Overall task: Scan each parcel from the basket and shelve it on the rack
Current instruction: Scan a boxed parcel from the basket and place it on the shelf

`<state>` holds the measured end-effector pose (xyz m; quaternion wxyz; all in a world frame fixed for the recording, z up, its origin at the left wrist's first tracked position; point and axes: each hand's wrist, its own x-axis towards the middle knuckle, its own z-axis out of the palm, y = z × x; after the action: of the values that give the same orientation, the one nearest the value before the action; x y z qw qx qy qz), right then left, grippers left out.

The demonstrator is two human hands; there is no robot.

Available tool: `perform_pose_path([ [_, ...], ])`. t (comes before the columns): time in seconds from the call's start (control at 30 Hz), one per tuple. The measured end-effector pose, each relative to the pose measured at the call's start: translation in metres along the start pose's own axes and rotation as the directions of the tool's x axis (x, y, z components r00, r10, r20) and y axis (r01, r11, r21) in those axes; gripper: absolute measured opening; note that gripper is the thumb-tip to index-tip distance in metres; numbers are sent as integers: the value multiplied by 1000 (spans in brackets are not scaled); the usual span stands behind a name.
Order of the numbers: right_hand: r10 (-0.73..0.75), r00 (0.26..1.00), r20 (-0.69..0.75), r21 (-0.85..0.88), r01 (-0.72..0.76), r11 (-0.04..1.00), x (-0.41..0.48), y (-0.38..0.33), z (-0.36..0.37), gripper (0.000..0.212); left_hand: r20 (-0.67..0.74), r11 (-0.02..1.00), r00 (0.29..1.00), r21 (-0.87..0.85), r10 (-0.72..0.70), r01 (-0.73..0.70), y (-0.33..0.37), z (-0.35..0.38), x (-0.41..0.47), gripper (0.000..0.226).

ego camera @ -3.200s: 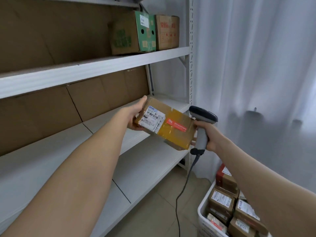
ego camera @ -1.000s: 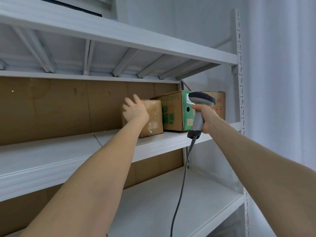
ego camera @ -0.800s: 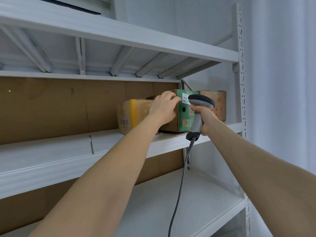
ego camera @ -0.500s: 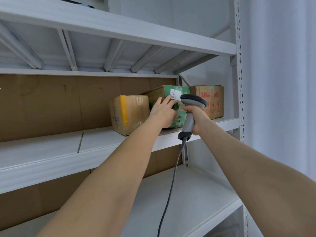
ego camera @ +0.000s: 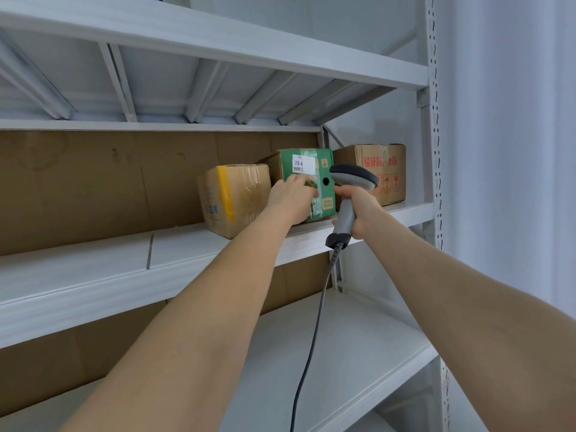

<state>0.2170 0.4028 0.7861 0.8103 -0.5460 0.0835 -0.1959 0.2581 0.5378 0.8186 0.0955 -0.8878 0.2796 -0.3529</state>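
White steel rack [ego camera: 431, 120] fills the frame, backed with brown cardboard sheet [ego camera: 93, 182] and flanked by a pale curtain [ego camera: 514, 151]. On its middle shelf [ego camera: 93, 266], a tape-wrapped brown parcel [ego camera: 232, 199] sits at the left of a row of three. It is just beside a green carton [ego camera: 307, 163], with a red-printed brown box [ego camera: 381, 169] at the far right. The person's left hand [ego camera: 293, 198] lies with fingers straight against the green carton's front, holding nothing; whether its wrist brushes the parcel cannot be told. The right hand [ego camera: 361, 207] is wrapped round the grip of a grey scanner [ego camera: 352, 182], whose cable [ego camera: 311, 338] hangs past the lower shelf. The basket is out of view.

Sitting squarely on the shelf, the parcel appears already shelved. It looks light and stiff enough for one hand, though its glossy clear and yellow tape is probably slippery. The surest hold would seem to be across its two narrow sides, thumb opposite fingers, or with a palm under its base. Its wrinkled wrapping suggests the corners may be soft.
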Motion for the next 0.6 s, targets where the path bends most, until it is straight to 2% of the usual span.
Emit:
perform_pose_path([
  [0.1,-17,999,-40,31,19,999,-18,2,-9,35,-21,992,999,-122,-31,28,10,-6,-6,46],
  [0.23,-19,996,-91,88,27,996,-49,8,-29,36,-7,975,1000,-224,-20,18,32,-10,-18,44],
  [0.37,12,978,-208,138,17,990,-89,19,-59,2,14,944,999,-327,52,-44,68,-7,-30,45],
  [0.6,15,897,-441,133,49,990,-163,60,-148,7,115,854,962,-496,247,-160,165,11,-64,44],
])
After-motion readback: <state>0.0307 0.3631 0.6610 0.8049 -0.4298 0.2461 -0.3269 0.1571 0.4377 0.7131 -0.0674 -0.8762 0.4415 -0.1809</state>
